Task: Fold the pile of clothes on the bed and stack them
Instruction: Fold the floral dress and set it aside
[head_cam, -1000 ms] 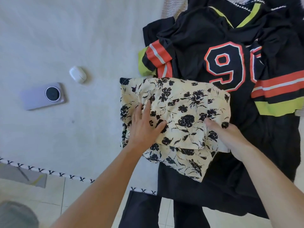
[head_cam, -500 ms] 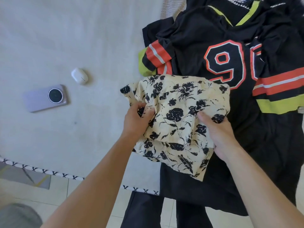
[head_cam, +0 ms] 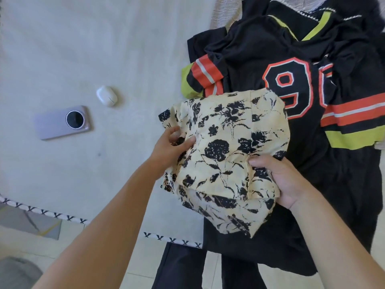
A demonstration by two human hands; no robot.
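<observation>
A folded cream garment with black flower print (head_cam: 227, 151) is lifted above the bed's near edge. My left hand (head_cam: 170, 149) grips its left side, fingers curled into the fabric. My right hand (head_cam: 279, 180) holds its right lower side from underneath, thumb on top. Its loose lower edge hangs down toward me. Behind and beneath it lies a black jersey (head_cam: 291, 65) with a red-outlined number, red stripes and lime bands, spread over other dark clothes.
The pale bed sheet (head_cam: 87, 42) stretches to the left. On it lie a lilac phone (head_cam: 62, 122) face down and a white earbud case (head_cam: 106, 95). A trim with black crosses (head_cam: 173, 239) marks the bed's near edge, with tiled floor below. Dark trousers (head_cam: 181, 265) hang over that edge.
The floral garment lay flat under my pressing hands a second ago. Both hands have since gripped it and lifted it off the pile, toward me.
</observation>
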